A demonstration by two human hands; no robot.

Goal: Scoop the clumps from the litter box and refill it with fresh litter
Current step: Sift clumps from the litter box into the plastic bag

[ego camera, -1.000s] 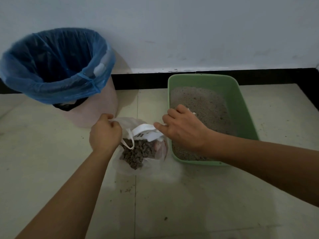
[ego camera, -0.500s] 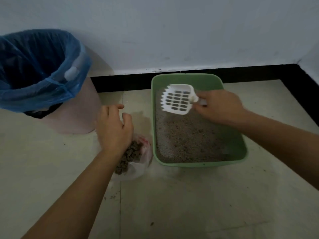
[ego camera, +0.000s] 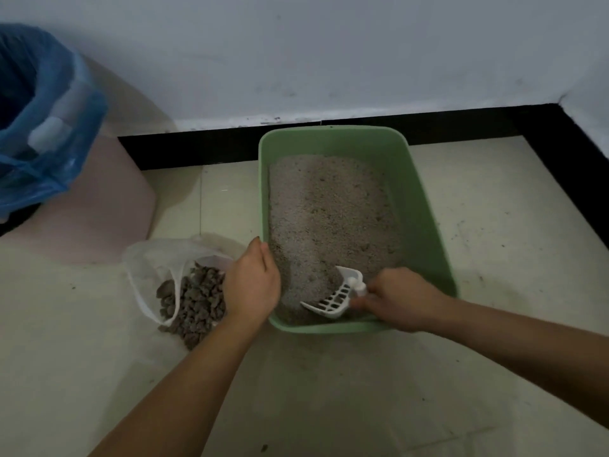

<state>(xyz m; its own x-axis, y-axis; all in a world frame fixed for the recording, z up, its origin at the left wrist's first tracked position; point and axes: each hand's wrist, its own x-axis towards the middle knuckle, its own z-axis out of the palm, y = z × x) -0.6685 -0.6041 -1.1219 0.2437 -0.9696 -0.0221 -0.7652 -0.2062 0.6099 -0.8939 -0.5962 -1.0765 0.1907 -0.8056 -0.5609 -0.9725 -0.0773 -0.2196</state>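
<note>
A green litter box holding pale grey litter sits on the floor against the wall. My right hand grips the handle of a white slotted scoop, whose blade digs into the litter at the box's near end. My left hand rests on the box's near left rim, fingers curled over the edge. To the left of the box lies an open clear plastic bag with several dark grey clumps in it.
A pink bin lined with a blue bag stands at the far left. A black skirting strip runs along the white wall behind the box. Pale floor tiles spread in front, with small specks of litter.
My right hand has brought the scoop from above the far end of the box down into the litter at the near end. My left hand has moved from the bag to the box's rim.
</note>
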